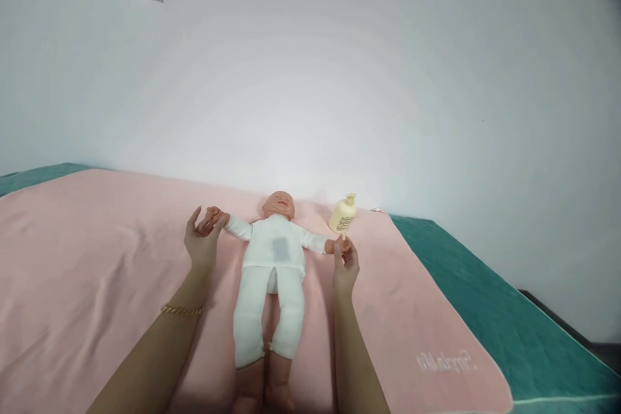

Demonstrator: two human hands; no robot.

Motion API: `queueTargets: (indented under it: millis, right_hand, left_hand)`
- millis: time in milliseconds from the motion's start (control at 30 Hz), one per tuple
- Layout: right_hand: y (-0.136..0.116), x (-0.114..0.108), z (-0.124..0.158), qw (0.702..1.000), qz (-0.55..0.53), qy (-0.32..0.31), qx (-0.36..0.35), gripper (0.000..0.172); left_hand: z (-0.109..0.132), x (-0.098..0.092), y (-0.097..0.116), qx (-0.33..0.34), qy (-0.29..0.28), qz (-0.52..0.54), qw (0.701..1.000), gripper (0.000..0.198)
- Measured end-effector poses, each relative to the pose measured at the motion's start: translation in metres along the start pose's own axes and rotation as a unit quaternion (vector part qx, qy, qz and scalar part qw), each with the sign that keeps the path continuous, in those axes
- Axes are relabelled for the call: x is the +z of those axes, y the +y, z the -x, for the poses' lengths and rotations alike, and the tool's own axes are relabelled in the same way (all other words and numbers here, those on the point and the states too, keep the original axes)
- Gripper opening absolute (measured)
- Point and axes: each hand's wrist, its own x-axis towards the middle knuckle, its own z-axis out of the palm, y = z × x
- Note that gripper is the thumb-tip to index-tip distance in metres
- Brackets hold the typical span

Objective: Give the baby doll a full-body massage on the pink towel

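Note:
A baby doll (259,249) with a soft white body lies on its back, its head toward the wall and its bare feet toward me. Both its arms are stretched out sideways. My left hand (202,242) has its fingers curled round the doll's hand at the left. At the right, my right hand (346,265) pinches the doll's other hand between thumb and fingers. A grey patch marks the doll's chest. Just beyond my right hand stands a pale yellow pump bottle (342,215), upright with printing on its side.
Under the doll spreads a pink blanket (412,310) with slight wrinkles and faint lettering at the lower right. A green bed cover (490,291) shows past its edges. The white wall (310,77) rises directly behind the doll's head and the bottle.

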Motion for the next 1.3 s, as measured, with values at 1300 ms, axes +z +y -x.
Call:
queueTargets:
  millis: [1300]
  right_hand:
    - [-0.012, -0.034, 0.060, 0.982, 0.162, -0.074, 0.055, 0.051]
  left_hand:
    - [0.070, -0.071, 0.050, -0.085, -0.119, -0.352, 0.924, 0.050]
